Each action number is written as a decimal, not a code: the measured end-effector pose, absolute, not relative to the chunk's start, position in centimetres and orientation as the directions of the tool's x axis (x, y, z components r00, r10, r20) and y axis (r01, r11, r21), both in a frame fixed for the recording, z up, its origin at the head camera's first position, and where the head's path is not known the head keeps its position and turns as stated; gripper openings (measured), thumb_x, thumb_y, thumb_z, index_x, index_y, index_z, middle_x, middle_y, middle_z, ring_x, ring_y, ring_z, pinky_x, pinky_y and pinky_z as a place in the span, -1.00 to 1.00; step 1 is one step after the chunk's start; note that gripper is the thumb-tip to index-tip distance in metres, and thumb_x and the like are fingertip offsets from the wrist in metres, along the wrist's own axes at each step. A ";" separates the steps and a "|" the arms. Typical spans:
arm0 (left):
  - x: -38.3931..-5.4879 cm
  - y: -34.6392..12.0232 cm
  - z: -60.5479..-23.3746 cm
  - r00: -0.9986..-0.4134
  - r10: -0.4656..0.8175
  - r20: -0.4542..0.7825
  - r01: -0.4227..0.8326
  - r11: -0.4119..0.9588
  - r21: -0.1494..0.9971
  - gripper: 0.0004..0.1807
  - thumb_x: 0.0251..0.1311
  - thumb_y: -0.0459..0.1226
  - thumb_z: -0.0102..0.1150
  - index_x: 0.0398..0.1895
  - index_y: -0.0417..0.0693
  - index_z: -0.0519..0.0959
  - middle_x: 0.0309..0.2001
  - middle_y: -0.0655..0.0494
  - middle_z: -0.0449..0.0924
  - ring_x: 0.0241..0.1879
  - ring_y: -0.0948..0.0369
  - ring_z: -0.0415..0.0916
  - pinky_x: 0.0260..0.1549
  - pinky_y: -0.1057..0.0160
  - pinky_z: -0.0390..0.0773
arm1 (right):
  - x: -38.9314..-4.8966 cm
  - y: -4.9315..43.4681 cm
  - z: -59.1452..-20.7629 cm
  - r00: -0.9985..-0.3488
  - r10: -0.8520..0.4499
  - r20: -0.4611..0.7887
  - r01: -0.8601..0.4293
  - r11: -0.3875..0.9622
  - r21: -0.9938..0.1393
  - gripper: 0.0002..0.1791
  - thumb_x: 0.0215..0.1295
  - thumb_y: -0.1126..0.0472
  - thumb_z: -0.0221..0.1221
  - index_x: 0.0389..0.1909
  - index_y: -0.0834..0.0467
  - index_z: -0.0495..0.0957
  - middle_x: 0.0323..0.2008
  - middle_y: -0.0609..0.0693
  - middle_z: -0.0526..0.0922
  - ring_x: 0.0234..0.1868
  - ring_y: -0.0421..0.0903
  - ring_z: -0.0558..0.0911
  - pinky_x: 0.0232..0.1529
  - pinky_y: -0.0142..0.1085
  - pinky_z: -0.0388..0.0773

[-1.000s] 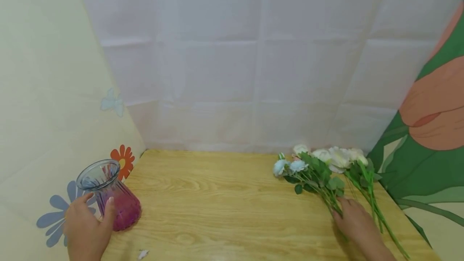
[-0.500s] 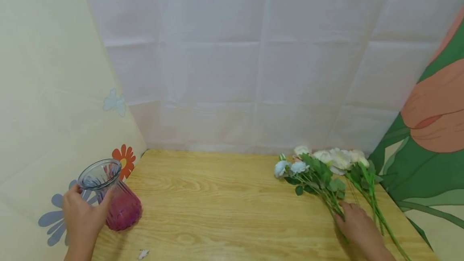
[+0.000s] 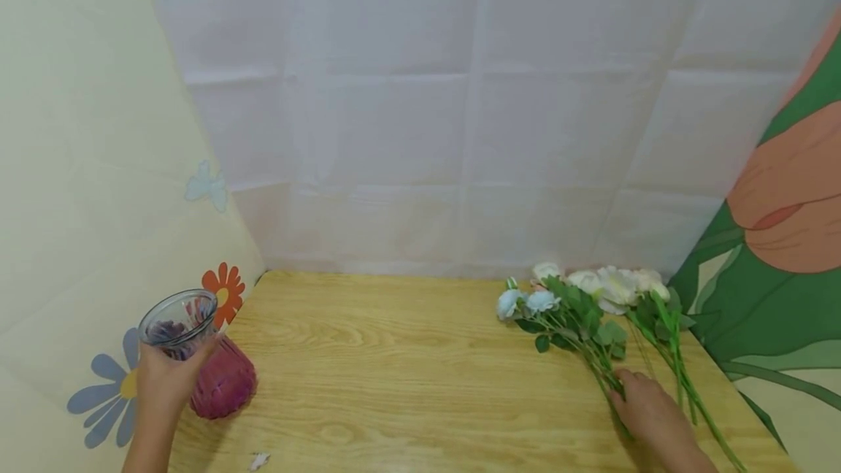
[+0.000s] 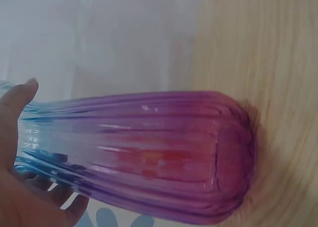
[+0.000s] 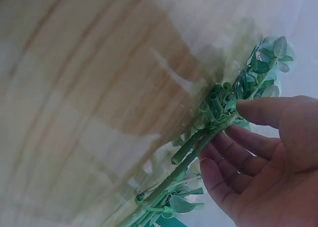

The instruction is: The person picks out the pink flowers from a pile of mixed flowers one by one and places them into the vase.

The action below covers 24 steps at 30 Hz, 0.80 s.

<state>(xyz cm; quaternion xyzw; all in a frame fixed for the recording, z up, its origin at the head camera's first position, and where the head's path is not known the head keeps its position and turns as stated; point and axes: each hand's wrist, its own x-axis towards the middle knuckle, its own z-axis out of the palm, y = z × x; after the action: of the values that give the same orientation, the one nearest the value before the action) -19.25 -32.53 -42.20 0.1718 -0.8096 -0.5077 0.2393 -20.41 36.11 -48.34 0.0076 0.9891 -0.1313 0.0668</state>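
Note:
A ribbed glass vase [image 3: 226, 379], bluish at its flared rim and magenta below, stands at the table's left side. My left hand [image 3: 164, 384] grips it around the neck, just under the rim. In the left wrist view the thumb lies on one side of the vase [image 4: 179, 152] and the fingers curl round the other. To the right lies a bunch of pale blue and white artificial flowers [image 3: 578, 320] with green leaves. My right hand [image 3: 652, 411] holds their stems low down; in the right wrist view thumb and fingers are on either side of the green stems [image 5: 218, 125].
White artificial flowers [image 3: 614, 289] on long green stems lie right beside the right hand. A small whitish scrap [image 3: 259, 461] sits near the front edge of the wooden table [image 3: 407, 371]. Printed cloths hang left and right, a plain pale cloth [image 3: 407, 130] behind.
My left hand has moved in from beside the vase and closed around its neck. The right hand has stayed at the stems, shifting very little.

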 end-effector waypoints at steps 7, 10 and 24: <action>-19.9 -32.1 -42.6 -0.815 -0.538 0.217 -0.027 0.409 0.912 0.05 0.11 -0.15 0.50 0.56 0.09 0.01 0.34 -0.11 0.32 0.37 -0.11 0.30 0.44 -0.06 0.29 | -20.6 36.1 -48.3 -0.992 -0.007 -0.129 0.027 0.964 -0.264 -0.57 0.36 0.21 0.24 0.05 0.49 0.49 -0.13 0.36 0.61 -0.10 0.37 0.60 -0.15 0.16 0.60; -20.1 -32.1 -42.6 -0.808 -0.542 0.230 -0.016 0.411 0.911 0.01 0.12 -0.16 0.50 0.55 0.06 0.06 0.32 -0.10 0.36 0.35 -0.09 0.31 0.44 -0.03 0.29 | -20.7 36.3 -48.2 -0.990 0.000 -0.142 0.039 0.962 -0.270 -0.59 0.35 0.22 0.24 0.03 0.49 0.49 -0.15 0.33 0.61 -0.12 0.34 0.61 -0.18 0.14 0.61; -20.1 -32.3 -42.9 -0.798 -0.571 0.194 -0.083 0.424 0.902 -0.04 0.17 -0.03 0.42 0.50 -0.19 0.12 0.33 -0.45 0.34 0.41 -0.36 0.18 0.41 -0.35 0.15 | -21.7 36.8 -48.7 -0.982 0.016 -0.188 0.072 0.953 -0.295 -0.71 0.35 0.25 0.24 -0.08 0.40 0.52 -0.23 0.15 0.61 -0.24 0.13 0.64 -0.32 -0.01 0.63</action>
<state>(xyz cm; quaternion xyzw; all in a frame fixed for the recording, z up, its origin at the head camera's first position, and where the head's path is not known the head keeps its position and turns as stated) -20.08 -32.31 -42.95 0.2025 -0.8074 -0.4971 0.2450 -21.65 36.81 -48.67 0.0226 0.9838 -0.1518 0.0922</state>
